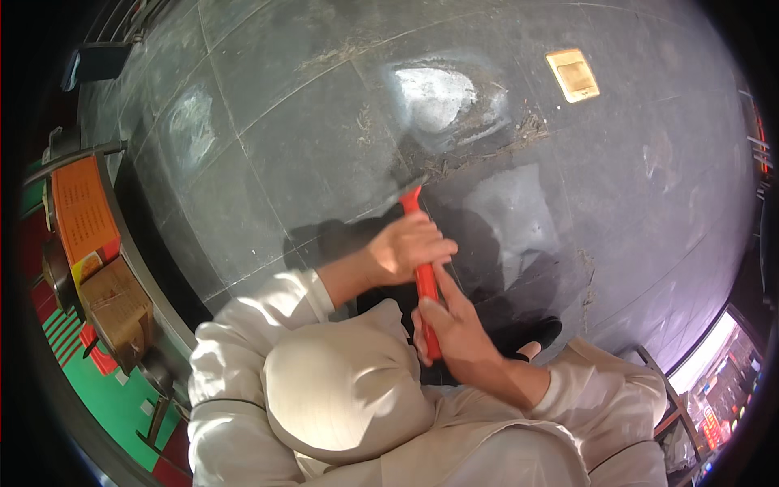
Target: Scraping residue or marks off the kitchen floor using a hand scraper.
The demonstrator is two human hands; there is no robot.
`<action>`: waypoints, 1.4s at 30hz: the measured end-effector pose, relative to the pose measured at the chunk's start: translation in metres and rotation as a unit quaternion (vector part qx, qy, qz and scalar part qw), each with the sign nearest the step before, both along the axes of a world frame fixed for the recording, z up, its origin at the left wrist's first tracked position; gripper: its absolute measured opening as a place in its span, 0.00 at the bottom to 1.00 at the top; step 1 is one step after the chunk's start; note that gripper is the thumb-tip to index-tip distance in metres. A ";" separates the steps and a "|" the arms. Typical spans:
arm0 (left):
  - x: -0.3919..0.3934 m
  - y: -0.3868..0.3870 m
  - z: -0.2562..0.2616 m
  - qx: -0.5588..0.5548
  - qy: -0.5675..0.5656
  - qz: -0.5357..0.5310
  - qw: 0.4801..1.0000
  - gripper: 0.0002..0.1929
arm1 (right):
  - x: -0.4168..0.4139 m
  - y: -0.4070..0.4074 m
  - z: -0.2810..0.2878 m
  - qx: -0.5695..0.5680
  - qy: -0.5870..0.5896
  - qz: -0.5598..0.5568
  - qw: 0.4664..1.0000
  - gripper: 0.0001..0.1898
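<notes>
Both my hands grip a red-handled scraper [428, 286] before my body. Nearer its blade end, my left hand [411, 248] closes around the handle. My right hand [453, 329] holds the lower part, close to the handle's end. The scraper's thin blade [417, 182] reaches the dark floor tiles [316, 152] by a joint; whether it touches them I cannot tell. Brown scrapings [453, 167] lie in a line just beyond the blade. Past them is a whitish patch [435, 97] on the floor, and a greyer patch [517, 207] shows to the right of the handle.
A metal-edged shelf or table at the left carries an orange box [85, 204] and a brown cardboard box [118, 301]. A brass-coloured floor socket cover [573, 75] lies at upper right. A dark shoe [544, 332] is beside my right forearm, with a metal frame [675, 402] at lower right.
</notes>
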State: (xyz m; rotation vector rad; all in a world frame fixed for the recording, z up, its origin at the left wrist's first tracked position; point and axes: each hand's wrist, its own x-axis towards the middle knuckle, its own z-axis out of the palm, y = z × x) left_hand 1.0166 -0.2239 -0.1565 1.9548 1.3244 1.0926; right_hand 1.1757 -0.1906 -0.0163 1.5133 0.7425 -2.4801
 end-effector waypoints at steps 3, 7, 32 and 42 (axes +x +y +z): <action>0.016 -0.006 -0.012 -0.013 0.026 0.009 1.000 0.10 | 0.014 -0.007 -0.006 -0.090 0.016 -0.113 0.989 0.39; 0.025 -0.005 -0.020 -0.004 -0.003 0.055 0.998 0.10 | 0.013 0.002 -0.007 -0.183 0.040 -0.191 0.964 0.41; -0.057 0.034 -0.034 -0.011 0.041 0.124 0.991 0.15 | -0.056 0.058 -0.034 -0.202 0.129 -0.161 0.958 0.35; -0.124 0.085 -0.042 0.005 0.040 0.165 0.985 0.11 | -0.123 0.096 -0.056 -0.174 0.150 -0.184 0.956 0.23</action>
